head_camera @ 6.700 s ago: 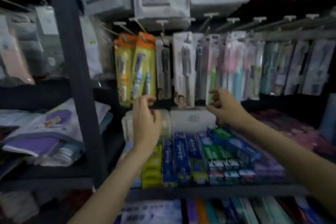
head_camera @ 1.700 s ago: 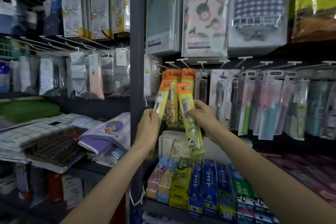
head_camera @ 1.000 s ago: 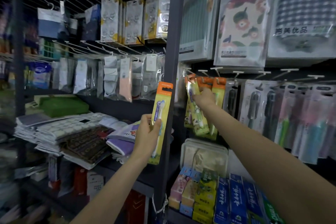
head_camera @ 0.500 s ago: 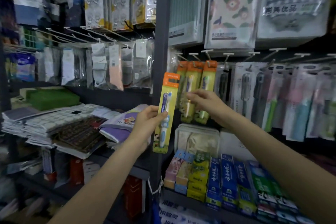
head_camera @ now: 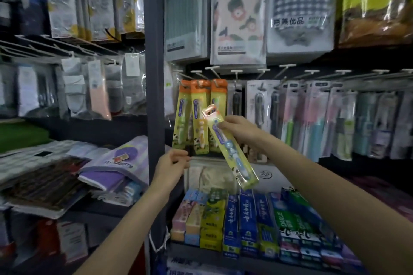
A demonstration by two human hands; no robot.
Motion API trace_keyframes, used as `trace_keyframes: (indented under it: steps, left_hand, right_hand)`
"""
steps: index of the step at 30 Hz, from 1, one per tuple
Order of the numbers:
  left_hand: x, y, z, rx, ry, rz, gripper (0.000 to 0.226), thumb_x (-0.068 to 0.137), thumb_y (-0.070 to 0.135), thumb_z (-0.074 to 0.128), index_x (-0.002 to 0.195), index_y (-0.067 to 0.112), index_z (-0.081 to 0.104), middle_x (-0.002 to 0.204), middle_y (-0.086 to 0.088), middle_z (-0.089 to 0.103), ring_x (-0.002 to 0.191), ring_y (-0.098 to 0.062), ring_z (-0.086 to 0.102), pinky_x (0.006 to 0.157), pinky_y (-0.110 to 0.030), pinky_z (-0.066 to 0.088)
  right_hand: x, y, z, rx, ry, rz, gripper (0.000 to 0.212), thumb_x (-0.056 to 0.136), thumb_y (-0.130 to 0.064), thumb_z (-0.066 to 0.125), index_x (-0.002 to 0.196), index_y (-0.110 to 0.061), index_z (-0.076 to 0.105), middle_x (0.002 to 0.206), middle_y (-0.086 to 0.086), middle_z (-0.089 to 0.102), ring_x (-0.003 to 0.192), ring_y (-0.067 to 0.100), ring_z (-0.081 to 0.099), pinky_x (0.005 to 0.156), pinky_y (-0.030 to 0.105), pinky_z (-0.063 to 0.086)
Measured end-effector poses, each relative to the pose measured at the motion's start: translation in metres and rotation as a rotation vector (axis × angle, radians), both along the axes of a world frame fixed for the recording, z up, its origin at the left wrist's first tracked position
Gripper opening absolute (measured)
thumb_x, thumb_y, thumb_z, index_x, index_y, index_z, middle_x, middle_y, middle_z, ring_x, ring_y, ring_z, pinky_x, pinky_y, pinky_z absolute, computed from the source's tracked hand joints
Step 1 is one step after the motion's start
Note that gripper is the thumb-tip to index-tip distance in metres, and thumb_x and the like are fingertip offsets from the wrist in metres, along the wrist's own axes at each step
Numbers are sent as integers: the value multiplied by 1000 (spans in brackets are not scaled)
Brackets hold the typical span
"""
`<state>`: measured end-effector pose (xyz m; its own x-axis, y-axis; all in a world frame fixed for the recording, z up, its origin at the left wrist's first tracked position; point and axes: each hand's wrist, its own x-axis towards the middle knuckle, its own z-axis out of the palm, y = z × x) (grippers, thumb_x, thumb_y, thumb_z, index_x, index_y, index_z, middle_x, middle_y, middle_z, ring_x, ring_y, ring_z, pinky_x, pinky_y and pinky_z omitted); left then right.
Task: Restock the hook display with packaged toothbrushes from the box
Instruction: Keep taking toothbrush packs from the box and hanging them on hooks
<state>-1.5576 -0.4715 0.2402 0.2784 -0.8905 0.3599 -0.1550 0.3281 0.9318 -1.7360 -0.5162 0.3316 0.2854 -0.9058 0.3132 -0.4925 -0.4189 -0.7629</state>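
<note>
Handover noted. Half a second ago the loose toothbrush pack (head_camera: 230, 147) was held upright in the left hand (head_camera: 172, 166), left of the grey upright post (head_camera: 154, 96); it is now pinched near its upper end by the right hand (head_camera: 238, 129), thumb and fingers curled on the card just below the orange header. The pack is seen at frame centre, tilted, header up-left and foot down-right, crossing in front of the hung orange-topped packs (head_camera: 196, 118).

The left hand has come away from the pack. It sits lower, centre-left of the frame, fingers loosely curled toward the thumb just under the hung packs; nothing is seen in it, though a light touch on the bottom edge of a hung pack cannot be ruled out.

A second ago the right hand was up at the hooks (head_camera: 207, 83) among the hung packs; three orange-topped packs are now counted hanging there.

Judgement: one pack was most likely hung and the second passed across for hanging. The hang hole in the header has yet to be threaded on a hook. The supply box is not in view.
</note>
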Motion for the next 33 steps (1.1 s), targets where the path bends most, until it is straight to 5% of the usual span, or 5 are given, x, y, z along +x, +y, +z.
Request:
trace_keyframes:
  steps: [9, 13, 18, 24, 33]
  left_hand:
    - [35, 16, -1, -58, -8, 120, 22, 93, -1, 44, 81, 15, 55, 78, -2, 61, 71, -14, 57, 65, -24, 44]
    - [59, 24, -6, -50, 18, 185, 23, 94, 1, 45, 80, 17, 54, 81, 0, 61, 75, -17, 58, 64, -29, 44]
    - [79, 33, -14, -31, 19, 191, 22, 92, 0, 47, 82, 18, 54, 82, -2, 61, 80, -22, 56, 72, -37, 44]
    - [69, 30, -11, -23, 9, 185, 23, 92, -1, 45, 82, 19, 53, 82, 0, 61, 80, -20, 57, 70, -32, 44]
    - [61, 39, -11, -32, -86, 148, 28, 89, -7, 44, 83, 19, 52, 83, 0, 59, 82, -20, 57, 68, -23, 44]
  right_hand:
    - [75, -11, 35, -72, 61, 82, 53, 96, -25, 48, 142, -3, 32, 148, 12, 34, 134, 27, 35, 103, 31, 33]
    - [102, -31, 48, -95, -20, -80, 27, 96, -24, 49, 104, 0, 60, 112, 17, 58, 115, 32, 52, 88, 32, 40]
    - [120, -35, 34, -123, -103, -205, 32, 98, -23, 43, 68, -12, 40, 86, 11, 49, 87, 25, 47, 75, 34, 39]
    - [123, -33, 36, -211, -60, -276, 19, 97, -22, 44, 85, -7, 46, 105, 17, 56, 90, 31, 52, 72, 32, 38]
    - [118, -34, 41, -161, -245, -285, 24, 97, -23, 45, 79, -7, 46, 81, 7, 50, 86, 24, 48, 73, 31, 37]
